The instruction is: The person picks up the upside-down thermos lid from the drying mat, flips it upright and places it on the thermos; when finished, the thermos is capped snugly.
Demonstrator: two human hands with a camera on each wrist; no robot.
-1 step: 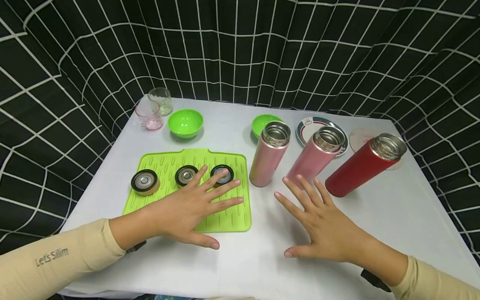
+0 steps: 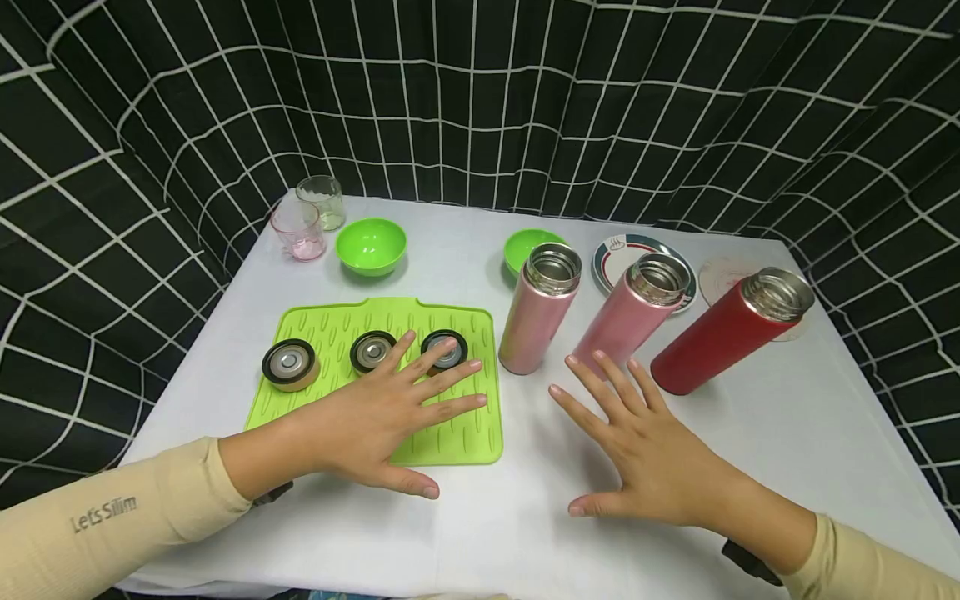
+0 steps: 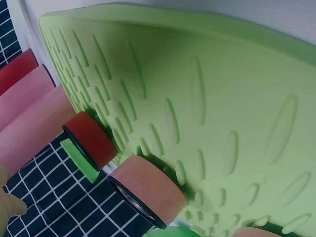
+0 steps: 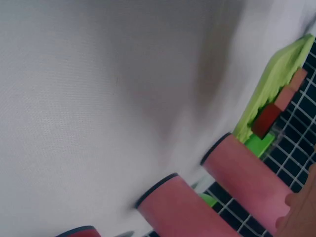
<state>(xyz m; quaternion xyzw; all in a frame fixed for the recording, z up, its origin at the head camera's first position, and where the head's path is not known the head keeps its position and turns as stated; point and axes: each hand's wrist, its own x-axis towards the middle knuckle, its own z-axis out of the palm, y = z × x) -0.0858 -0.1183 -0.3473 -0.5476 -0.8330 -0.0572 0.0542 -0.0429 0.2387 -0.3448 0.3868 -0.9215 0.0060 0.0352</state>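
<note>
My left hand (image 2: 416, 412) lies flat, fingers spread, on a ribbed green mat (image 2: 330, 325). Its fingertips reach between the middle lid (image 2: 370, 350) and the right lid (image 2: 446, 346); a third lid (image 2: 290, 364) sits further left. In the left wrist view a red-sided lid (image 3: 91, 140) and a pink-sided lid (image 3: 148, 192) stand on the mat (image 3: 222, 98). My right hand (image 2: 626, 442) rests open on the white table, fingers pointing at three uncapped flasks: two pink (image 2: 538, 310) (image 2: 633, 317) and one red (image 2: 723, 333). Neither hand holds anything.
At the back stand two green bowls (image 2: 371, 246) (image 2: 525, 243), a clear glass (image 2: 321, 200), a pink glass (image 2: 298, 229), a patterned plate (image 2: 611, 250) and a pale round disc (image 2: 716, 275). A black grid curtain surrounds the white table (image 2: 787, 417).
</note>
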